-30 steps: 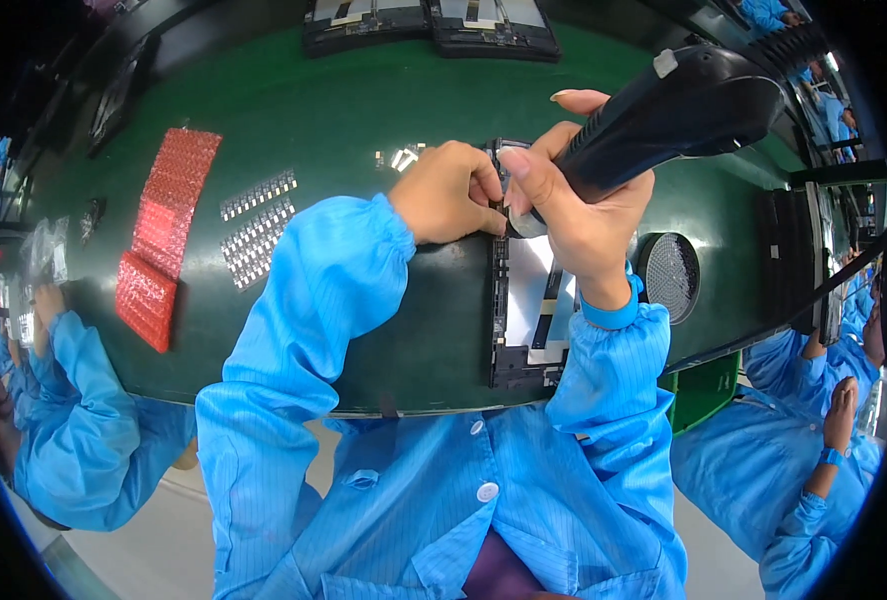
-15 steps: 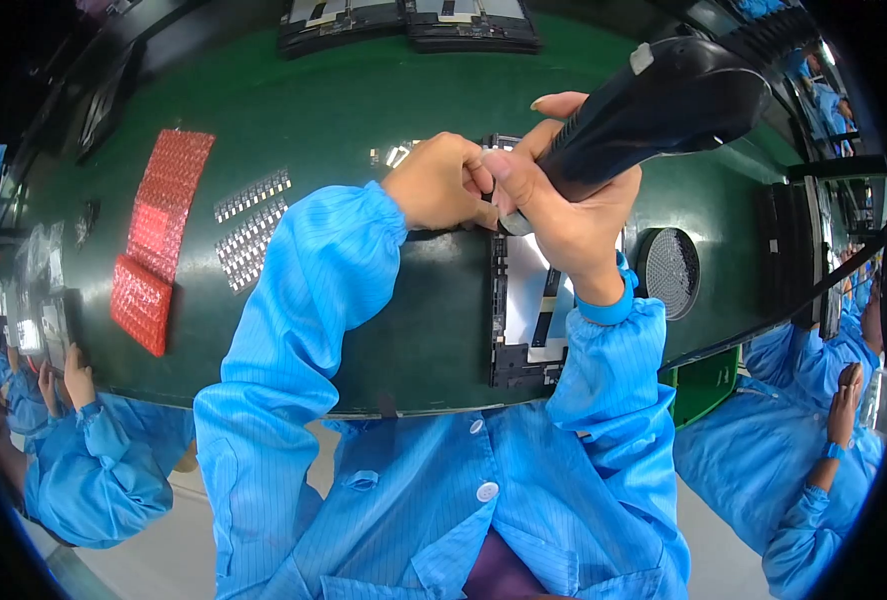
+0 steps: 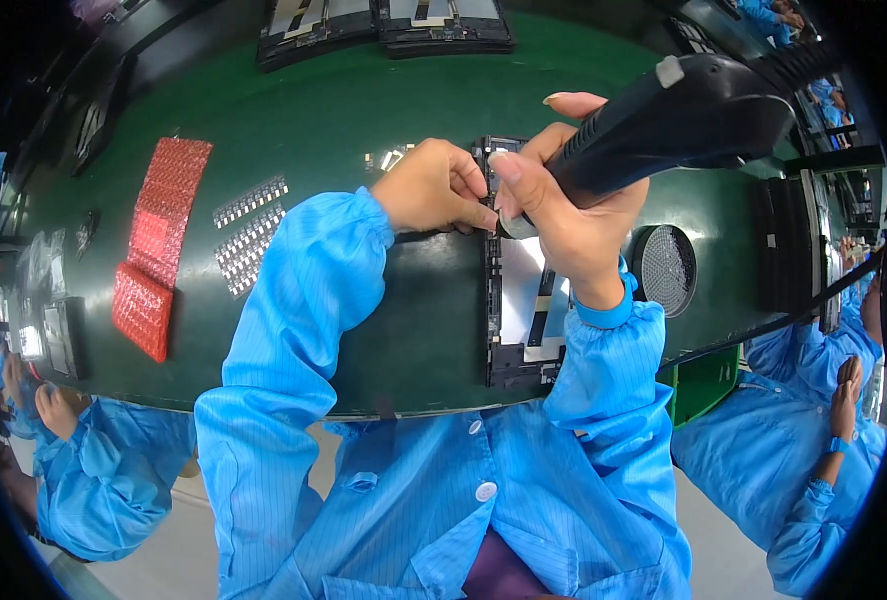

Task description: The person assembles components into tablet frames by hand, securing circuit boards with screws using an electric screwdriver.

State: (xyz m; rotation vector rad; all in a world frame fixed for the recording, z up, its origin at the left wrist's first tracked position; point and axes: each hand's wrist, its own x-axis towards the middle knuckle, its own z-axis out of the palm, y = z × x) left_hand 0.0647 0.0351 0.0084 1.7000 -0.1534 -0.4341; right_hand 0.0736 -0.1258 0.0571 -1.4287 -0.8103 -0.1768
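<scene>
My right hand grips a thick black hand-held tool with a ribbed cord at its upper end. Its lower end points at the left edge of an open tablet-like device, with a dark frame and pale silver inside. Beside that edge is my left hand, fingers curled and the thumb tip close to the frame. Whatever the left fingers pinch is too small or hidden to make out. A dark thin shape shows beneath this hand. Small pale parts lie just beyond it.
Left on the green table are strips of small parts and red bubble wrap. A round black dish stands right of the device. More open devices lie at the far edge. Co-workers in blue sit at both sides.
My left fingers have drawn slightly back from the right hand, the thumb staying at the device's edge. The black tool has shifted a little to the right. The left co-worker's hands have moved.
</scene>
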